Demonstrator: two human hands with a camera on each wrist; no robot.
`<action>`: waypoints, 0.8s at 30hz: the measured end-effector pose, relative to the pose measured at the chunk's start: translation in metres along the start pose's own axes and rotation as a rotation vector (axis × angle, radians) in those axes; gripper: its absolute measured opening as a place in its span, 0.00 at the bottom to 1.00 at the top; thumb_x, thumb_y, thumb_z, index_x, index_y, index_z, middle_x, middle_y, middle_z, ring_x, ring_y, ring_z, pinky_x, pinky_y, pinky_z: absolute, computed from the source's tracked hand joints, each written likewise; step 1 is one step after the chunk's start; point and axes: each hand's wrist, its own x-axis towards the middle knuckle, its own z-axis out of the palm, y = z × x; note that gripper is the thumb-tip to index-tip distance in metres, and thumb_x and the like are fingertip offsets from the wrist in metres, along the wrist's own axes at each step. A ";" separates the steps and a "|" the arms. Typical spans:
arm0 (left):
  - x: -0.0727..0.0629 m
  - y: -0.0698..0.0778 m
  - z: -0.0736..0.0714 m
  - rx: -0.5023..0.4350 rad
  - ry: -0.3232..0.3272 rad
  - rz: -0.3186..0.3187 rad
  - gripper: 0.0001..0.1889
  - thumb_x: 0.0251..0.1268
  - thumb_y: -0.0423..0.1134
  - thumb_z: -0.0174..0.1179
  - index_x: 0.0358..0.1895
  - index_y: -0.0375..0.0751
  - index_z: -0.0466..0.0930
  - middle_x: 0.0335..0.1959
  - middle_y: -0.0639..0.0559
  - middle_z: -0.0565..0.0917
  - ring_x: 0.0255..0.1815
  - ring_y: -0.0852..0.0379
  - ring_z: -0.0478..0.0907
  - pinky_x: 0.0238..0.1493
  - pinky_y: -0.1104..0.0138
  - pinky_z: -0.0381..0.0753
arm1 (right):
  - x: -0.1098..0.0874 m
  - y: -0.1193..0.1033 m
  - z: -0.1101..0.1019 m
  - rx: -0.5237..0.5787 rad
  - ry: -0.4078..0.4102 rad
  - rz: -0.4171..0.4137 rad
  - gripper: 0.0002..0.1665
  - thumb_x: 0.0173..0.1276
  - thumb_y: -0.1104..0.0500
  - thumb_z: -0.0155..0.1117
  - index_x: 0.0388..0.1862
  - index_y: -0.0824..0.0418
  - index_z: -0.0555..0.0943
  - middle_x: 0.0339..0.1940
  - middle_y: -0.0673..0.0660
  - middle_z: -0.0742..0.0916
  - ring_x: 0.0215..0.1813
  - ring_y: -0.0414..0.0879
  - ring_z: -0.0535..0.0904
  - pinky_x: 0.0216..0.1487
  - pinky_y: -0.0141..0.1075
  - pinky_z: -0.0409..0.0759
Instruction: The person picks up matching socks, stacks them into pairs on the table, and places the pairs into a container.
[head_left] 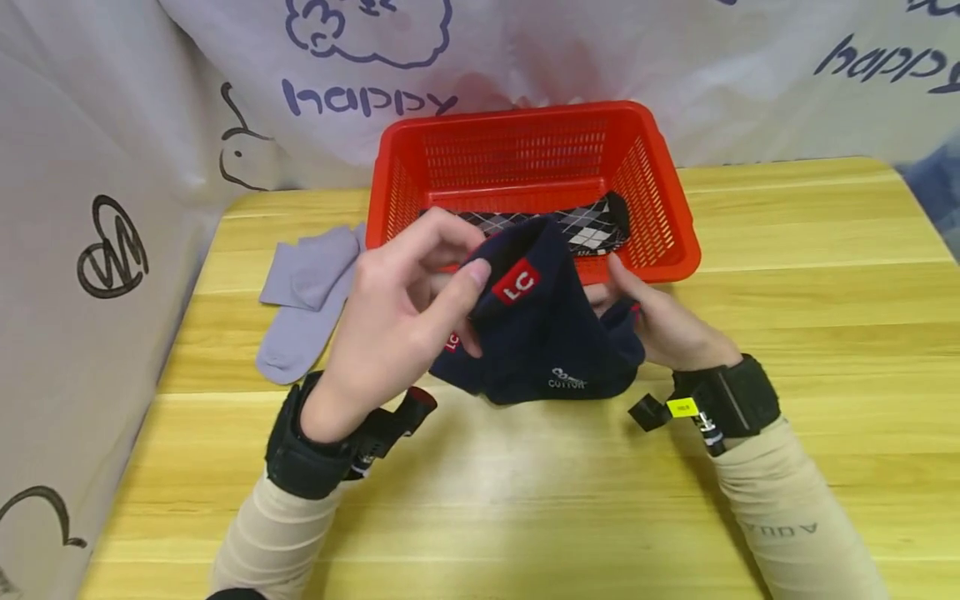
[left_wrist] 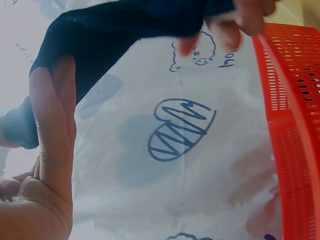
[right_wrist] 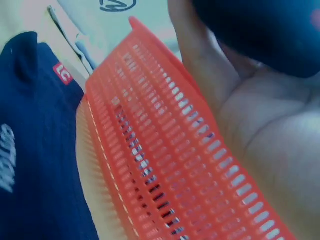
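A pair of navy socks [head_left: 525,350] with red LC labels and white lettering hangs above the table in front of the basket. My left hand [head_left: 397,317] pinches the cuff of one, thumb beside the label, and the cuff gapes at the top. On the other side my right hand [head_left: 667,325] holds navy fabric with a spot of red on it; the sock partly covers its fingers. In the right wrist view a navy sock [right_wrist: 40,150] with label and lettering hangs at the left, and more navy fabric [right_wrist: 265,30] lies over the right hand [right_wrist: 275,130].
Behind the socks stands a red plastic basket [head_left: 517,112] holding black-and-white argyle socks [head_left: 592,225]. Grey socks [head_left: 307,292] lie on the wooden table [head_left: 810,333] left of it. White cloth [head_left: 600,50] with drawings hangs at the back and left.
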 end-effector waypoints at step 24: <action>0.030 -0.052 -0.012 0.271 -0.304 -0.292 0.16 0.72 0.48 0.56 0.57 0.47 0.79 0.50 0.52 0.85 0.44 0.58 0.83 0.48 0.63 0.82 | 0.001 -0.012 0.022 -0.877 0.144 0.117 0.23 0.71 0.58 0.62 0.64 0.52 0.77 0.52 0.48 0.87 0.48 0.41 0.85 0.52 0.33 0.82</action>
